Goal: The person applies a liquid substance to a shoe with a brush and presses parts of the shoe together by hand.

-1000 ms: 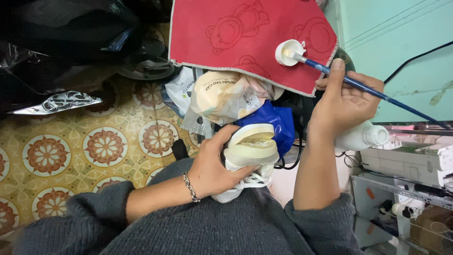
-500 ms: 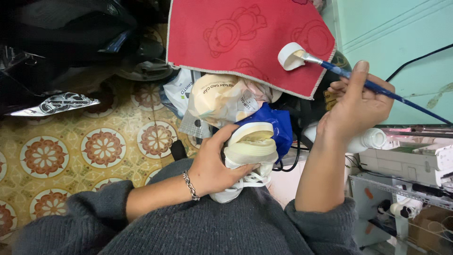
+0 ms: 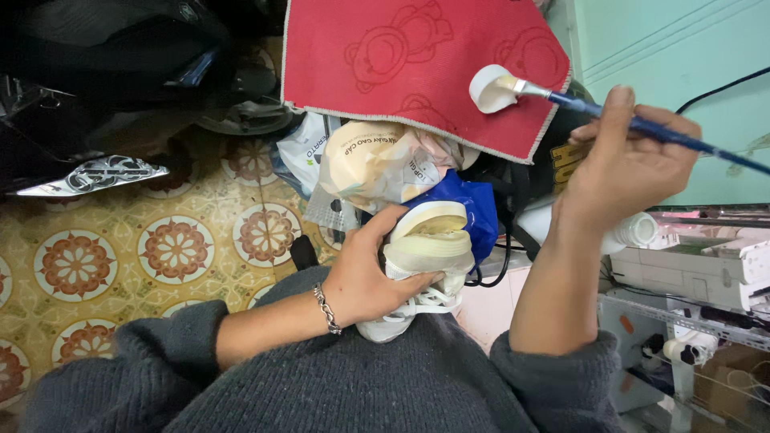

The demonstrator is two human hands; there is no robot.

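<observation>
I see my right hand (image 3: 634,164) pinching a blue-handled brush (image 3: 642,127), its bristles dipped in the small white cup (image 3: 491,88) resting on the red mat (image 3: 417,64). To load it well, I'd judge a light dab and a wipe on the cup's rim best, so nothing drips on the mat. My left hand (image 3: 373,277) is clenched around the white sneaker (image 3: 425,265), sole up against my lap, thumb across the sole edge. From the brush-holding fingers (image 3: 613,108), the sneaker lies at about eight o'clock, well apart.
</observation>
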